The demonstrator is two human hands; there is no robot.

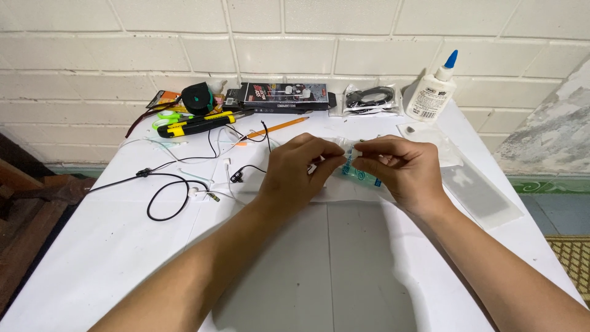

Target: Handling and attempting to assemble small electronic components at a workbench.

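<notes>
Grip: your left hand [295, 169] and right hand [402, 169] both pinch a small clear packet [359, 172] with teal print, fingertips closed on its top edge from either side, seemingly so the two sides can be pulled against each other.
Packet: raised just above the white tabletop [344, 264], at its centre, straight before you.
10 o'clock: black and white cables [172, 184] lie loose, well apart from your hands.
11 o'clock: yellow cutter [193, 125], scissors [169, 115] and pencil [276, 127] sit pushed back by the wall.
12 o'clock: dark box [283, 97] and bagged cable [369, 99].
1 o'clock: glue bottle [433, 92], upright.
3 o'clock: flat empty bag [479, 193], just beside your right wrist.
</notes>
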